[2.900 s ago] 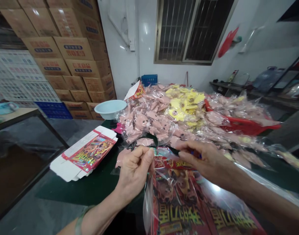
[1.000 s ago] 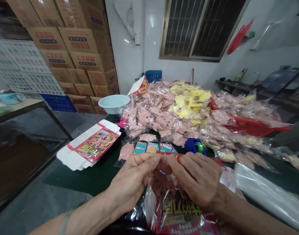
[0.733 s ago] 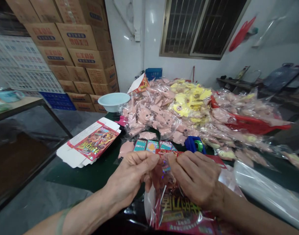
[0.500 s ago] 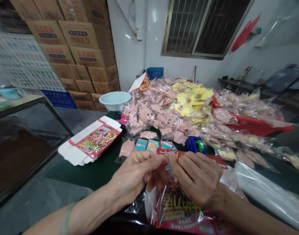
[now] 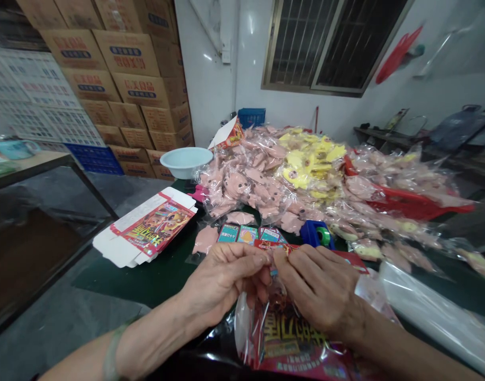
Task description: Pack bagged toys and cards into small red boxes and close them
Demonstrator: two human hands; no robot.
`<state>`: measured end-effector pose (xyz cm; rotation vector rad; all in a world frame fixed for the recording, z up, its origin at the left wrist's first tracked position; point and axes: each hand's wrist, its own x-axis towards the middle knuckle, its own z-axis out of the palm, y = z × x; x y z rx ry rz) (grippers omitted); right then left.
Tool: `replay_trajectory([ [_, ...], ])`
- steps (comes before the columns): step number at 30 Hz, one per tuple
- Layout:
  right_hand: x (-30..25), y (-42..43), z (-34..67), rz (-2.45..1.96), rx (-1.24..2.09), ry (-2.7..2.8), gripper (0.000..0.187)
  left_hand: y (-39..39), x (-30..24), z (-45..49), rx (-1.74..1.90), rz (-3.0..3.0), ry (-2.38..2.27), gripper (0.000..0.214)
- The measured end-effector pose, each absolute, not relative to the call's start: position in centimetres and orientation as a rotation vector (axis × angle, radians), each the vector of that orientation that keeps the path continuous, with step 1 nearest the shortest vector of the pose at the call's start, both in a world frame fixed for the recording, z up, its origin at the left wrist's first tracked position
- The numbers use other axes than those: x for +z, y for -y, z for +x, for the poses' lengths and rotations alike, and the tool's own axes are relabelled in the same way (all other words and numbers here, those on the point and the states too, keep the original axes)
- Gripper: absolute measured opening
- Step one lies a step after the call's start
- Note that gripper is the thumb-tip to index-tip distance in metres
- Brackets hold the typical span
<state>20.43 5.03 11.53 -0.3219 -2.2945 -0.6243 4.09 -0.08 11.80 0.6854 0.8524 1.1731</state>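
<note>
Both my hands pinch the top edge of a clear plastic bag [image 5: 290, 338] that holds a red printed box with gold lettering. My left hand [image 5: 222, 280] grips the bag's mouth from the left, fingers curled. Pressed close against it, my right hand [image 5: 317, 288] grips the same edge from the right. The bag hangs down toward me over the dark green table [image 5: 163, 278]. Just beyond my fingers lie small colourful cards [image 5: 246, 234] and a blue tape dispenser [image 5: 316, 234].
A flattened red-and-white carton [image 5: 145, 227] lies at the left. A big heap of bagged pink and yellow toys [image 5: 282, 174] fills the table's far side, over a red basket [image 5: 405, 203]. A pale bowl [image 5: 186, 160] stands behind. Clear bags [image 5: 433, 312] lie right. Stacked cardboard boxes [image 5: 119, 79] line the wall.
My hands have come together at the bag's mouth and pulled it nearer to me. Cards and tape dispenser, earlier hidden behind my hands, now show. In the last second almost nothing moved.
</note>
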Motion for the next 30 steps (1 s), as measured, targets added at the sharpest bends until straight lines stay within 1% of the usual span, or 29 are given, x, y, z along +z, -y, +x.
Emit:
replay_trajectory([
  [2, 11.9, -5.2, 20.4, -0.401, -0.367, 2.346, 0.014, 0.0, 11.7, 4.1, 1.200, 0.695, -0.832, 0.018],
  [5, 13.4, -5.4, 20.5, -0.530, 0.236, 2.355, 0.022, -0.1, 11.7, 4.3, 1.240, 0.711, -0.826, 0.018],
  [6, 14.0, -5.4, 20.5, -0.549, 0.367, 2.322, 0.023, -0.2, 11.6, 4.4, 1.253, 0.723, -0.830, 0.018],
  [7, 14.6, -5.3, 20.5, -0.555, 0.423, 2.284, 0.022, -0.2, 11.6, 4.5, 1.266, 0.744, -0.836, 0.018],
  [8, 15.0, -5.3, 20.5, -0.554, 0.409, 2.259, 0.018, -0.2, 11.5, 4.7, 1.281, 0.770, -0.843, 0.017],
  [10, 15.2, -5.2, 20.3, -0.548, 0.255, 2.266, 0.009, -0.2, 11.2, 4.9, 1.322, 0.844, -0.863, 0.014],
  [11, 15.2, -5.1, 20.2, -0.542, 0.156, 2.294, 0.010, -0.1, 11.1, 5.0, 1.343, 0.890, -0.884, 0.012],
  [14, 14.6, -5.0, 20.1, -0.536, -0.066, 2.392, 0.018, 0.0, 11.0, 5.2, 1.372, 1.063, -0.981, 0.010],
  [19, 14.3, -4.5, 20.4, -0.521, -0.278, 2.514, 0.025, 0.2, 11.0, 5.4, 1.346, 1.530, -1.268, 0.020],
  [22, 14.2, -4.2, 20.5, -0.551, -0.366, 2.503, 0.025, 0.3, 10.8, 5.5, 1.309, 1.774, -1.379, 0.022],
  [24, 13.9, -4.2, 20.4, -0.594, -0.356, 2.482, 0.023, 0.4, 10.6, 5.4, 1.276, 1.830, -1.371, 0.022],
  [26, 13.6, -4.4, 20.4, -0.630, -0.252, 2.448, 0.022, 0.5, 10.5, 5.4, 1.255, 1.829, -1.349, 0.022],
  [30, 13.3, -4.8, 20.3, -0.753, 0.151, 2.325, 0.018, 0.4, 10.4, 5.4, 1.290, 1.709, -1.306, 0.019],
])
